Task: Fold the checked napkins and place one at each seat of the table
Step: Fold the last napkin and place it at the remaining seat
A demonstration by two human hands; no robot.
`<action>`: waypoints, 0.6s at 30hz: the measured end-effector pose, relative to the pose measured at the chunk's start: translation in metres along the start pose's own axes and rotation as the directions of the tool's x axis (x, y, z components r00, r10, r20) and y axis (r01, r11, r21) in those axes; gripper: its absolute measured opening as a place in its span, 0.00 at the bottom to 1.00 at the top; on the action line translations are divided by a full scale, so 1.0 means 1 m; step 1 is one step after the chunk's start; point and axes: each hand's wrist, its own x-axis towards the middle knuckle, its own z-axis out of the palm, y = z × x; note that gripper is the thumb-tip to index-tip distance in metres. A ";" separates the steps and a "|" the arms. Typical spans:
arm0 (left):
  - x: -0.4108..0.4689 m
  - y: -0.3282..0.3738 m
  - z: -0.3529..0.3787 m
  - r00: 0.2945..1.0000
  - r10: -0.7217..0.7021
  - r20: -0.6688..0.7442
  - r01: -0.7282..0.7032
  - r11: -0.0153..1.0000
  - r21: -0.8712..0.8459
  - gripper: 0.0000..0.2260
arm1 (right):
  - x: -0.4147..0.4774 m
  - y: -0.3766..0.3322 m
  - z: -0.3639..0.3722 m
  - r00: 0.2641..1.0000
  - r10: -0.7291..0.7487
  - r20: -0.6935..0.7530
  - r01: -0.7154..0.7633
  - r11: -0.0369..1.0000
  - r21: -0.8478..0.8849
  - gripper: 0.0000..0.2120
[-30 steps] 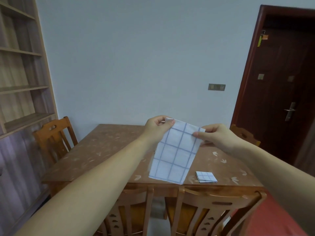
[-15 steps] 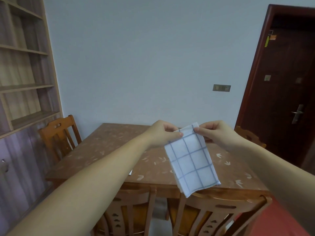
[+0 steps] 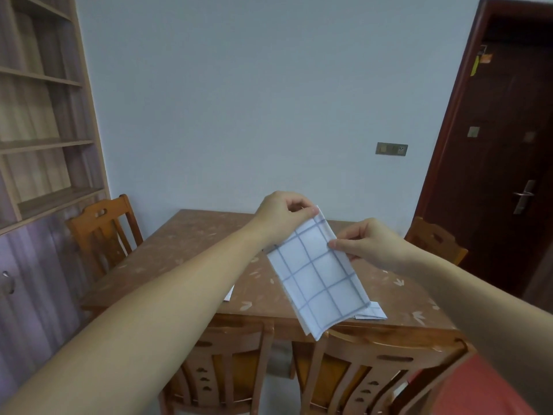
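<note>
At far left we see a tall wooden shelf unit and, beside it, an orange-brown wooden chair drawn up to the left side of the brown wooden table with pale leaf motifs. A sliver of white cloth shows past our left forearm, lying on the table. Our left hand pinches the top corner of the white napkin with a blue checked grid, thumb and fingers pressed together on it. The napkin hangs in the air above the table's near edge, folded into a long strip two squares wide, tilted, with layered edges showing at its lower end. Our right hand pinches its right edge partway down. Behind its lower corner a small folded checked napkin lies on the table. Two wooden chairs stand at the near side; a dark red-brown door closes the right.
</note>
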 end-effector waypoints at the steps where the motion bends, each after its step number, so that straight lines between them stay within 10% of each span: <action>1: 0.001 0.000 -0.002 1.000 0.004 -0.008 -0.004 1.000 0.006 0.05 | -0.001 0.002 0.000 1.000 0.007 -0.001 -0.007 0.999 -0.037 0.08; 13: 0.002 0.003 -0.016 0.996 0.087 -0.026 -0.086 0.996 0.023 0.05 | -0.006 0.020 0.002 0.978 0.134 0.157 -0.056 0.905 -0.421 0.06; 18: -0.002 0.016 -0.012 0.995 0.094 0.027 -0.093 0.995 -0.036 0.04 | -0.002 -0.006 0.004 0.998 -0.020 0.062 0.034 0.969 -0.245 0.07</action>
